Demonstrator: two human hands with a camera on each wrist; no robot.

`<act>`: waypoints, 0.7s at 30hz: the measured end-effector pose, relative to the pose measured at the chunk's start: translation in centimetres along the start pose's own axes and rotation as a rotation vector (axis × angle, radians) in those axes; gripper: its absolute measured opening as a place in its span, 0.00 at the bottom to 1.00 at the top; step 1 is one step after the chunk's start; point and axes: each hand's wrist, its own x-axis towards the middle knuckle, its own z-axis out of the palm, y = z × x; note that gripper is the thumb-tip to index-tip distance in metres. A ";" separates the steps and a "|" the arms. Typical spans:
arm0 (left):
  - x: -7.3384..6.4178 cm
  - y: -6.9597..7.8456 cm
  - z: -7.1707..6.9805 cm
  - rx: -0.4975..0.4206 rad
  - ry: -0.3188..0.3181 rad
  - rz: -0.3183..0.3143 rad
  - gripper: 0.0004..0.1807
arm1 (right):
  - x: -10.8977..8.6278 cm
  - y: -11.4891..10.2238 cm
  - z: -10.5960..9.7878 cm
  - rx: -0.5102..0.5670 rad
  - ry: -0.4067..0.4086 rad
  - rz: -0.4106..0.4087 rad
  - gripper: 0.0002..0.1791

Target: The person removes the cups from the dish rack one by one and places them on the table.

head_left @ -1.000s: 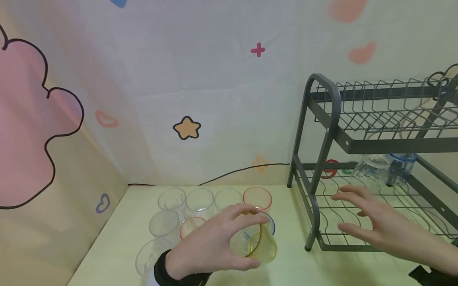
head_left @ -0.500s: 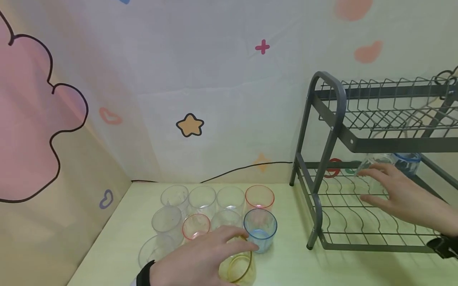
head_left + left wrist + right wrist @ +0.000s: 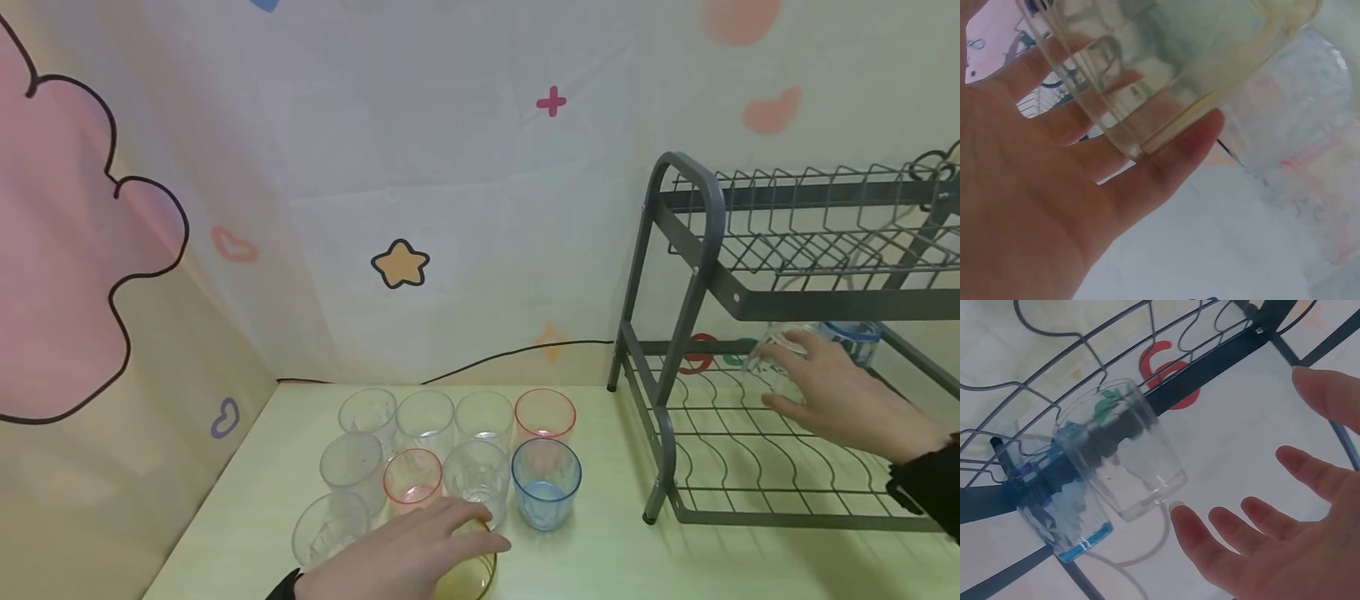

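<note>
My left hand point(image 3: 405, 550) grips a yellow-tinted drinking glass point(image 3: 471, 577) at the near edge of the head view, thumb and fingers around its rim side. In the left wrist view the fingers and thumb spread along the glass wall point(image 3: 1185, 62). Over the rack's lower shelf, my right hand point(image 3: 847, 404) reaches with thumb and fingers apart, holding nothing. A clear glass point(image 3: 1129, 456) stands on that shelf just ahead of its fingertips. Beside the clear glass is a blue glass point(image 3: 1063, 500), partly hidden in the head view by the upper tier.
Left of the grey two-tier wire rack point(image 3: 678, 367), several glasses stand in rows on the table point(image 3: 592, 567). Among them are a blue glass point(image 3: 546, 496), two red-rimmed glasses and several clear glasses point(image 3: 424, 421). A printed cloth point(image 3: 480, 208) hangs behind.
My left hand has moved left and nearer with the yellow glass, uncovering the blue glass on the table. My right hand has moved deeper into the rack, up to the clear glass.
</note>
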 end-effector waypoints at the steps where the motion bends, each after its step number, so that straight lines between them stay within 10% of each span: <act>1: -0.2 -0.1 0.2 0.001 -0.003 0.004 0.32 | 0.1 0.3 0.1 0.008 -0.014 0.008 0.33; 21: -3.1 -2.6 2.2 0.062 0.057 -0.016 0.32 | 2.3 3.9 2.0 0.121 -0.196 0.227 0.43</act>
